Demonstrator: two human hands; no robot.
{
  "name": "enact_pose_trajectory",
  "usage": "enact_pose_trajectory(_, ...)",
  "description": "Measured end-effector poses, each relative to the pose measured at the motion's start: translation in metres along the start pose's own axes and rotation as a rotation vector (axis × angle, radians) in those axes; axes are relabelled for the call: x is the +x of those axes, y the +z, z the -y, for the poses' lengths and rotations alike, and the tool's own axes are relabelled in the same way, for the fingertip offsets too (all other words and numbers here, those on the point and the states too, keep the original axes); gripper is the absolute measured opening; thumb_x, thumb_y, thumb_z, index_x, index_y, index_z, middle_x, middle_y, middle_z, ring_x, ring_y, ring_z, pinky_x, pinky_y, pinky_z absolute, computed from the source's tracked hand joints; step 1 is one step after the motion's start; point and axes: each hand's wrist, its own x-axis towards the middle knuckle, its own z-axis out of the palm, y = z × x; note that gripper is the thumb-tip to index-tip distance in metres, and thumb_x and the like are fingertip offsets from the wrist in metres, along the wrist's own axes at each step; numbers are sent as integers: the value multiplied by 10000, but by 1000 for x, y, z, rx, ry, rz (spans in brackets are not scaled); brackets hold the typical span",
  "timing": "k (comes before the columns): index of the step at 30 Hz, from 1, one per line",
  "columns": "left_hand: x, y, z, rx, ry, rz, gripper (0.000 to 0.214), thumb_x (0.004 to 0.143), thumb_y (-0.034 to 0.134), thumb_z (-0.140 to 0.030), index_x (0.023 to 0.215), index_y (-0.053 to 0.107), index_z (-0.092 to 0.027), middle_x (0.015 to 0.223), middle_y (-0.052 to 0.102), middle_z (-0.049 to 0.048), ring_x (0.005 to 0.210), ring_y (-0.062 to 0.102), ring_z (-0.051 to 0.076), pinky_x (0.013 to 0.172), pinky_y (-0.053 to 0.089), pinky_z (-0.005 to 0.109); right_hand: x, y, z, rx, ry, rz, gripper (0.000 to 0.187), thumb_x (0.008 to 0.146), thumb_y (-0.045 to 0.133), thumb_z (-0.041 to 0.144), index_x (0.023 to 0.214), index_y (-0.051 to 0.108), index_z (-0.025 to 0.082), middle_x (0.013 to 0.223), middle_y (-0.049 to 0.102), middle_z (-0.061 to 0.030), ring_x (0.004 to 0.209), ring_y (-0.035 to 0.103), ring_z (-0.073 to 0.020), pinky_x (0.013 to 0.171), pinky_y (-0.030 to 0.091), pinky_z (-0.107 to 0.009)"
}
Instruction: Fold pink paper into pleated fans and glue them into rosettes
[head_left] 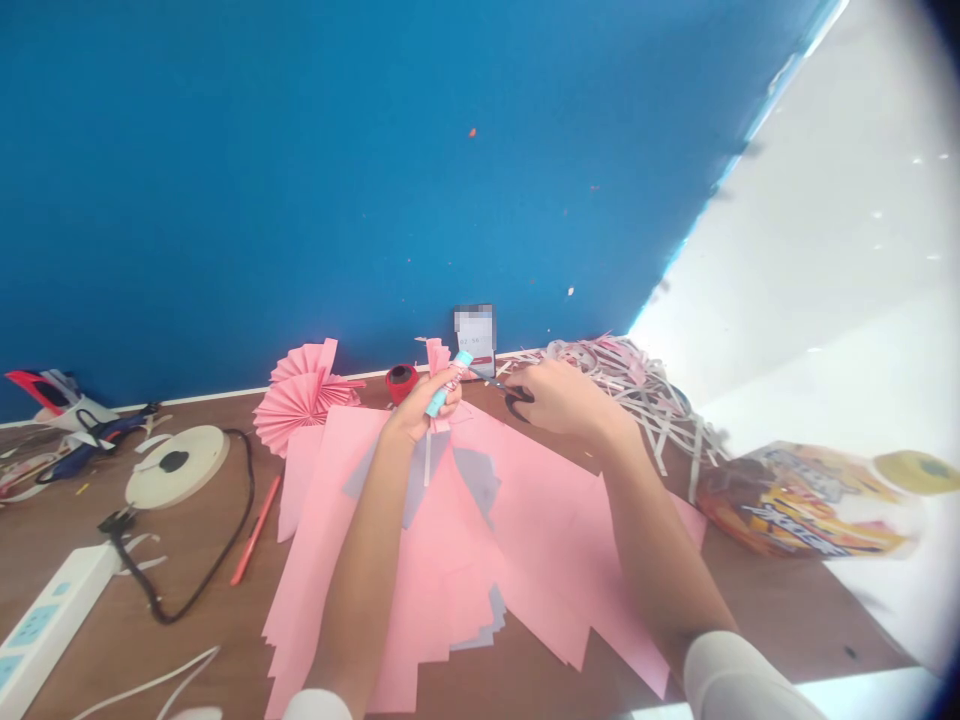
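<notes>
My left hand (420, 408) grips a teal and pink tube (448, 384), probably a glue stick, with a narrow folded strip of pink paper (438, 356) rising just behind it. My right hand (562, 398) is shut on black-handled scissors (511, 397), whose blades point left toward the tube and nearly reach it. Large sheets of pink paper (420, 560) with jagged cut edges lie under both forearms. Grey-lilac paper (476, 478) shows among them. Behind my left hand stand pink pleated paper fans (304, 395).
A red tape roll (401, 383) and a small phone-like card (475, 345) stand against the blue wall (300, 180). Shredded paper strips (622, 390) pile at right, beside a snack bag (795, 500). A cream disc (176, 465), black cable (225, 540), pink marker (255, 530) and white power strip (52, 625) lie left.
</notes>
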Motion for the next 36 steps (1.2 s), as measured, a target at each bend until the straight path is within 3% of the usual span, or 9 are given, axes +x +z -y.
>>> enact_pose_trajectory(9, 14, 4, 11, -154, -68, -51, 398, 771, 664, -503, 701, 506, -145, 490, 393, -59, 359, 354, 25, 349, 208, 158, 4, 3, 5, -32, 100, -43, 246, 846, 461, 244, 840, 698, 180, 905, 704, -123, 770, 605, -208, 590, 247, -287)
enact_pose_trajectory(18, 17, 18, 18, -73, 133, -213, 449, 736, 686, -557, 703, 487, -157, 496, 416, -59, 381, 374, 26, 373, 258, 156, 19, 12, 21, 85, 393, -113, 308, 815, 520, 382, 942, 711, 177, 944, 713, -156, 853, 639, -260, 639, 337, -283)
enact_pose_trajectory(24, 21, 21, 23, -53, 232, -302, 463, 753, 646, -592, 690, 470, -169, 478, 402, -64, 378, 367, 35, 383, 253, 174, 26, 23, 29, 101, 329, -138, 269, 827, 485, 288, 953, 700, 188, 972, 710, -146, 906, 642, -263, 670, 355, -283)
enact_pose_trajectory(28, 20, 21, 21, -57, 258, -337, 459, 762, 637, -589, 687, 455, -175, 486, 377, -70, 386, 351, 34, 388, 243, 179, 33, 30, 34, 129, 359, -145, 281, 844, 472, 294, 989, 685, 181, 964, 700, -156, 916, 639, -269, 689, 369, -285)
enact_pose_trajectory(32, 16, 24, 15, -40, 264, -370, 458, 767, 633, -588, 682, 453, -175, 485, 369, -69, 390, 342, 34, 388, 230, 179, 31, 22, 19, 110, 516, -208, 325, 852, 479, 361, 1037, 673, 176, 967, 695, -165, 937, 629, -288, 710, 388, -301)
enact_pose_trajectory(36, 15, 25, 15, -69, 253, -330, 461, 767, 633, -592, 688, 459, -173, 487, 381, -68, 384, 341, 28, 390, 242, 171, 22, 9, -8, 89, 598, -241, 340, 860, 468, 397, 1043, 676, 199, 955, 697, -145, 943, 624, -290, 716, 396, -308)
